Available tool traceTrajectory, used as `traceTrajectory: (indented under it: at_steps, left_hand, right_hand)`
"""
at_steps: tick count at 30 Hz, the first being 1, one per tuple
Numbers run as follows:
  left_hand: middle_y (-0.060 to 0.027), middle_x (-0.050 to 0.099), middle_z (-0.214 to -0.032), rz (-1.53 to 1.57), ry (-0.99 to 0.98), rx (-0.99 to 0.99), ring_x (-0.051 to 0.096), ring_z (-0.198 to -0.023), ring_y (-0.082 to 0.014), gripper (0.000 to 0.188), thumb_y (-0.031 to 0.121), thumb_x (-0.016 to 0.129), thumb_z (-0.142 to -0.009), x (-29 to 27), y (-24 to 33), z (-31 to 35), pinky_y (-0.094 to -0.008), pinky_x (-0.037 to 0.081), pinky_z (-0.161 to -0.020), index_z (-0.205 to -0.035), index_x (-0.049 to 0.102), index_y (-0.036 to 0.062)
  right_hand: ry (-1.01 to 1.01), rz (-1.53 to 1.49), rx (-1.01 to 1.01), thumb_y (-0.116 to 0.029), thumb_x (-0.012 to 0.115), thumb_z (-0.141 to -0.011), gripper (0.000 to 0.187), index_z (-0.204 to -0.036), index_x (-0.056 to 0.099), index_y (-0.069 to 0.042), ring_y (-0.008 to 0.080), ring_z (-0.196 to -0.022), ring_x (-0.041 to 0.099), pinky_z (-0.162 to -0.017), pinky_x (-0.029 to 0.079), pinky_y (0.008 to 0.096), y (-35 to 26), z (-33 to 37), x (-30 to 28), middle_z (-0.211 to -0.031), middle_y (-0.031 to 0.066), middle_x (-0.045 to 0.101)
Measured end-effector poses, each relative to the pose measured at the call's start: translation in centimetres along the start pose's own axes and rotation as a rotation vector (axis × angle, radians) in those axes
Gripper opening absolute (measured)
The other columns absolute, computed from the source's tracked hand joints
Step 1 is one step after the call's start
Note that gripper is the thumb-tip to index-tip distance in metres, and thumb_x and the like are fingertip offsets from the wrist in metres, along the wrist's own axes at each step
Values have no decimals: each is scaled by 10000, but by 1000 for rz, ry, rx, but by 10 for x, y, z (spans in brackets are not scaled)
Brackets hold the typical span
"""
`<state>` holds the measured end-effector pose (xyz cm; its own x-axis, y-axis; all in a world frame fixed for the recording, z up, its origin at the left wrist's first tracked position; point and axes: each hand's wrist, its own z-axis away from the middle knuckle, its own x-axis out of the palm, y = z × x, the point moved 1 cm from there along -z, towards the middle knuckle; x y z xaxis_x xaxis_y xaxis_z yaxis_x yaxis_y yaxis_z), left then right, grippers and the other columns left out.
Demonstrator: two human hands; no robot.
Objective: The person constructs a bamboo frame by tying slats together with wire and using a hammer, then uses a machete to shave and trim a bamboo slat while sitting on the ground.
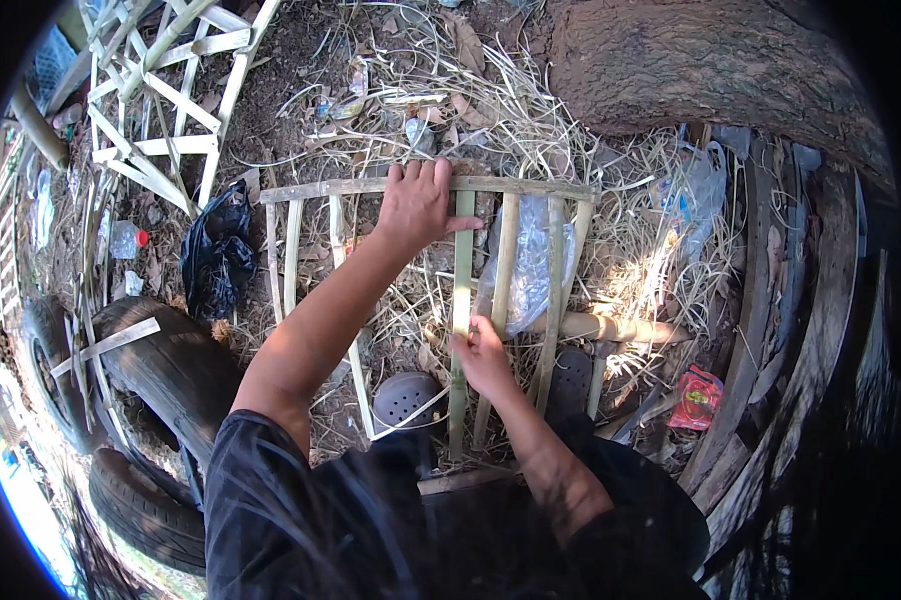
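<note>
A bamboo frame of a long crossbar and several upright slats lies across my lap and the ground before me. My left hand is closed over the far crossbar, its thumb reaching right against the top of a greenish bamboo slat. Lower on that same slat, my right hand pinches it between thumb and fingers. The slat's upper end meets the crossbar just right of my left hand. Paler slats stand on both sides of it. The frame's near end is partly hidden by my dark clothes.
A bamboo lattice stands at the far left, above a black plastic bag and old tires. A thick trunk lies at the far right. Bamboo shavings, a bamboo pole and a red packet litter the soil.
</note>
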<state>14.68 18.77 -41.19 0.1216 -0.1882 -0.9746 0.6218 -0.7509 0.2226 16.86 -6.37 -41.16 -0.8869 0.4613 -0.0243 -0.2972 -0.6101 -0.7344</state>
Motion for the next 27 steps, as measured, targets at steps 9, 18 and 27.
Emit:
traceTrajectory:
  at_steps: [9,18,27]
  left_hand:
    - [-82,578,-904,-76,-124,-68,552,-933,-219,990,883,497,-564,-14,6,0,-377,359,-873,-1065,505,29]
    - [-155,601,-919,-123,-114,-57,622,-902,-329,946,864,509,-598,-2,0,-6,-492,440,-804,-1024,493,20]
    - [-170,582,-906,-126,-81,-43,602,-880,-340,939,859,484,-627,-1,-1,-1,-497,438,-770,-988,490,-8]
  right_hand:
    - [-111,140,22,-73,484,-951,119,-1030,519,8,145,-745,643,-644,513,278,26,-9,-5,-838,67,618]
    - [109,424,-156,-161,653,-867,308,-1096,527,1,212,-785,669,-698,523,309,-14,21,-8,-870,149,669]
    - [416,805,161,-160,656,-754,231,-954,572,-79,330,-765,658,-713,506,420,-66,58,-174,-775,140,657]
